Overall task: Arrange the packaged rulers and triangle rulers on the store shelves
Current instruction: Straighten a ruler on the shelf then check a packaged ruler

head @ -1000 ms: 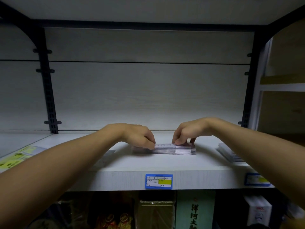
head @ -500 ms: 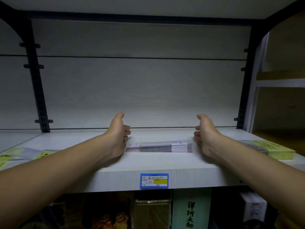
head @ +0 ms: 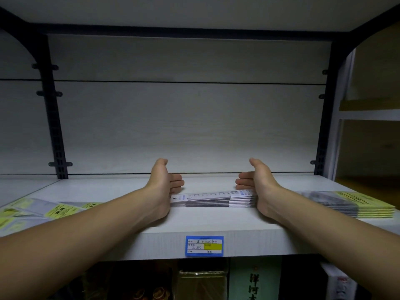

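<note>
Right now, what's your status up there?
Left hand and right hand open, pressing stack of rulers at both ends. Stack flat on shelf. Nothing in the way.

A white wood-grain shelf (head: 194, 221) is seen, with a blue price tag (head: 204, 245) fixed to its front edge. A stack of packaged rulers (head: 213, 200) is laid at centre; yellow-labelled packages are spread at 9 o'clock (head: 49, 210) and stacked at 3 o'clock (head: 355, 204).
</note>
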